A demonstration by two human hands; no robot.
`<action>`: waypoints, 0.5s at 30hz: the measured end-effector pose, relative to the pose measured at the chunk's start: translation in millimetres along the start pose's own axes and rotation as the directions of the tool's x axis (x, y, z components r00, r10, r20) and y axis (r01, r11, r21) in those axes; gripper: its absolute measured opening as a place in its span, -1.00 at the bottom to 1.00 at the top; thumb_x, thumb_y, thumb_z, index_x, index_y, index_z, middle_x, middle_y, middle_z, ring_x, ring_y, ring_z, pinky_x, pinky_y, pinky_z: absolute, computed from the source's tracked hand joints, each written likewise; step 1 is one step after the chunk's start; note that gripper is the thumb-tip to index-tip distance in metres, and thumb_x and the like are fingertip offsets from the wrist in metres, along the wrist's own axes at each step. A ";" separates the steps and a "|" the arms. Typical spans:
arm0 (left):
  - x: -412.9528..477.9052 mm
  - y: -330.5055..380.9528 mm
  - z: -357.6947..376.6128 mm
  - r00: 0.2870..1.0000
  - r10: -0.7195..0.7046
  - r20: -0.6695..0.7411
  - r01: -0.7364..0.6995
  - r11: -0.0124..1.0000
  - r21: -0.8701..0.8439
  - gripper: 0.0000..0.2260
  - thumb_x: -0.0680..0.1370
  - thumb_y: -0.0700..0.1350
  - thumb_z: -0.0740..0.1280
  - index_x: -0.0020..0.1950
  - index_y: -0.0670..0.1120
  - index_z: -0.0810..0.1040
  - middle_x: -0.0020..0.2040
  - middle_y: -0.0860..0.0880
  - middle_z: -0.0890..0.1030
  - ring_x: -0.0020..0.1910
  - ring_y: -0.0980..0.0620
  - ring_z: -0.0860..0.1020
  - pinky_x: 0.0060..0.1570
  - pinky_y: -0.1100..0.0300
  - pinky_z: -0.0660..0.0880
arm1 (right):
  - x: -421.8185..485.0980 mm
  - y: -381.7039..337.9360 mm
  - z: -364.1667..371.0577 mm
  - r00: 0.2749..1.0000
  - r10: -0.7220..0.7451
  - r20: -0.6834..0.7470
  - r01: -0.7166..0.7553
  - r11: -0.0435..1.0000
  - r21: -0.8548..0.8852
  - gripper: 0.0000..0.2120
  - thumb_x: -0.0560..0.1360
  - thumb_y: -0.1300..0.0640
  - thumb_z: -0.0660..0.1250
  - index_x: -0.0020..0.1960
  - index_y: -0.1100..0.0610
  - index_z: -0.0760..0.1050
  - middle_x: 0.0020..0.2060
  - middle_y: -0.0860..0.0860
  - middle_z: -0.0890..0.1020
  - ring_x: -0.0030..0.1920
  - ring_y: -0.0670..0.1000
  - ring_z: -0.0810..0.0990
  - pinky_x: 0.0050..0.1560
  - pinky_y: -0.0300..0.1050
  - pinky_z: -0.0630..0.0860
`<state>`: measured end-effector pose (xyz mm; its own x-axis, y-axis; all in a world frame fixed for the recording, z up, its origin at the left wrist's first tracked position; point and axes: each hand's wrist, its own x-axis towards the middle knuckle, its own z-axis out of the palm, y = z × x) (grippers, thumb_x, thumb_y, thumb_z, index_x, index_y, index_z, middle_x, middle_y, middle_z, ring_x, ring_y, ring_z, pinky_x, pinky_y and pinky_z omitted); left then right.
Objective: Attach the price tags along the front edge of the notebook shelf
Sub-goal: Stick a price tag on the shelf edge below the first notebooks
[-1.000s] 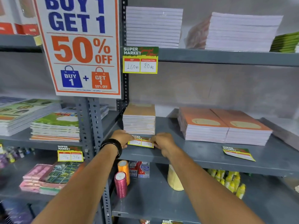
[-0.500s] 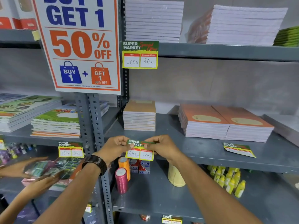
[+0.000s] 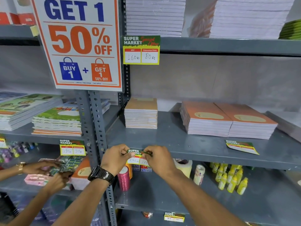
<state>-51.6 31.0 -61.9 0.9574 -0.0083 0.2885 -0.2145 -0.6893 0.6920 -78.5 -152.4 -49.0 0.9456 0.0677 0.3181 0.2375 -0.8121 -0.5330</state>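
You've got the price tag point(image 3: 138, 156) pinched at both top corners; left hand point(image 3: 116, 158) on the left end, right hand point(image 3: 158, 159) on the right, each grip narrow and closed on the tag's green header strip; makes sense, since holding both ends keeps it level and taut against the front edge of the notebook shelf point(image 3: 203, 154). The tag hangs down over the lip so the price boxes face out, and the top looks folded back over the edge, which I'd guess is where it sticks; can't tell if it's actually bonded yet. It sits right below the small tan notebook stack point(image 3: 141, 114), so shoppers can match price to pile; same logic as the already-hung tag point(image 3: 141, 50) on the shelf above. A second loose tag point(image 3: 241, 146) lies flat on the shelf just in front of the orange notebooks point(image 3: 228, 119), probably parked there for its turn. Press along the fold before letting go, or it may droop. Somebody else's hands point(image 3: 48, 172) are busy at lower left; well clear of you.
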 end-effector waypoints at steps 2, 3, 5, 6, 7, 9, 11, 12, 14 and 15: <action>1.6 1.4 0.4 1.000 -0.009 -0.021 0.009 1.000 0.026 -0.83 0.39 0.07 0.49 -0.28 0.03 0.59 -0.35 0.09 0.65 -0.31 0.16 0.59 -0.29 0.17 0.51 | 1.7 -1.9 1.0 1.000 0.015 -0.010 -0.015 1.000 -0.025 -0.86 0.51 0.02 0.35 -0.01 0.02 0.64 -0.13 -0.03 0.71 -0.11 0.02 0.63 -0.09 -0.03 0.58; 2.1 1.8 0.6 0.999 -0.011 -0.035 0.012 0.999 0.042 -0.83 0.39 0.08 0.48 -0.28 0.03 0.58 -0.35 0.10 0.65 -0.31 0.15 0.59 -0.30 0.16 0.50 | 2.4 -2.5 1.0 1.000 0.018 -0.015 -0.018 0.999 -0.039 -0.86 0.51 0.01 0.35 -0.01 0.02 0.63 -0.12 -0.03 0.71 -0.11 0.03 0.63 -0.09 -0.03 0.58; 3.0 2.3 1.4 0.998 -0.005 -0.058 0.009 0.997 0.074 -0.82 0.40 0.10 0.47 -0.28 0.03 0.57 -0.36 0.10 0.64 -0.32 0.14 0.59 -0.30 0.15 0.51 | 3.5 -3.0 1.1 0.999 0.013 -0.036 -0.015 0.997 -0.070 -0.85 0.51 0.00 0.36 0.00 0.03 0.62 -0.11 -0.02 0.71 -0.10 0.03 0.64 -0.13 -0.10 0.56; 3.0 2.2 2.1 0.998 0.001 -0.065 0.005 0.996 0.085 -0.81 0.40 0.10 0.47 -0.29 0.03 0.57 -0.36 0.11 0.64 -0.32 0.14 0.59 -0.30 0.14 0.51 | 3.8 -3.1 1.3 0.999 0.010 -0.052 -0.014 0.997 -0.080 -0.85 0.51 -0.01 0.36 -0.01 0.04 0.61 -0.11 -0.02 0.71 -0.10 0.03 0.64 -0.15 -0.13 0.53; 2.7 2.3 2.7 0.997 0.004 -0.071 0.003 0.995 0.095 -0.81 0.40 0.10 0.47 -0.29 0.03 0.57 -0.36 0.11 0.64 -0.32 0.13 0.59 -0.29 0.14 0.52 | 3.9 -3.7 1.5 0.998 0.010 -0.067 -0.016 0.996 -0.091 -0.85 0.51 -0.02 0.37 -0.01 0.04 0.59 -0.11 -0.03 0.71 -0.11 0.02 0.64 -0.17 -0.14 0.51; 2.8 2.9 3.6 0.997 0.000 -0.075 0.009 0.992 0.124 -0.81 0.40 0.11 0.46 -0.28 0.03 0.56 -0.34 0.11 0.64 -0.30 0.10 0.59 -0.28 0.14 0.51 | 3.6 -5.4 1.4 0.996 0.009 -0.085 -0.019 0.993 -0.120 -0.84 0.51 -0.04 0.37 -0.04 0.04 0.55 -0.12 -0.02 0.69 -0.12 0.02 0.63 -0.19 -0.14 0.49; 3.5 3.0 3.2 0.997 -0.004 -0.072 0.015 0.989 0.147 -0.82 0.40 0.12 0.45 -0.27 0.05 0.56 -0.32 0.11 0.63 -0.27 0.09 0.58 -0.29 0.17 0.48 | 3.6 -7.1 1.8 0.996 -0.006 -0.088 -0.008 0.988 -0.153 -0.84 0.51 -0.05 0.36 -0.07 0.04 0.50 -0.12 -0.02 0.67 -0.14 0.02 0.61 -0.22 -0.13 0.47; 4.4 2.7 3.3 0.997 -0.005 -0.072 0.016 0.988 0.153 -0.82 0.40 0.13 0.45 -0.27 0.07 0.55 -0.31 0.12 0.63 -0.27 0.09 0.58 -0.31 0.19 0.46 | 4.0 -7.6 1.3 0.996 -0.009 -0.088 -0.006 0.986 -0.166 -0.83 0.51 -0.04 0.36 -0.09 0.04 0.48 -0.13 -0.01 0.66 -0.16 0.02 0.59 -0.24 -0.13 0.46; 5.5 2.7 3.4 0.998 -0.003 -0.069 0.015 0.984 0.175 -0.81 0.40 0.13 0.44 -0.28 0.07 0.53 -0.33 0.12 0.62 -0.28 0.08 0.58 -0.34 0.20 0.44 | 6.1 -7.9 -1.1 0.996 -0.002 -0.089 -0.014 0.983 -0.184 -0.81 0.49 -0.03 0.38 -0.14 0.05 0.43 -0.16 -0.01 0.63 -0.23 0.04 0.53 -0.26 -0.12 0.41; 6.2 3.0 3.6 0.998 0.005 -0.067 0.008 0.981 0.193 -0.81 0.41 0.14 0.43 -0.27 0.07 0.52 -0.34 0.11 0.62 -0.28 0.07 0.58 -0.34 0.19 0.45 | 7.7 -8.1 -2.9 0.996 0.001 -0.088 -0.018 0.982 -0.189 -0.81 0.47 -0.01 0.39 -0.16 0.04 0.41 -0.16 -0.01 0.62 -0.25 0.04 0.50 -0.26 -0.11 0.38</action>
<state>-45.7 26.2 -60.5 0.9414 0.0365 0.3353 -0.1655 -0.8163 0.5534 -73.7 -147.0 -40.0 0.9227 0.0152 0.3853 0.1741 -0.9080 -0.3811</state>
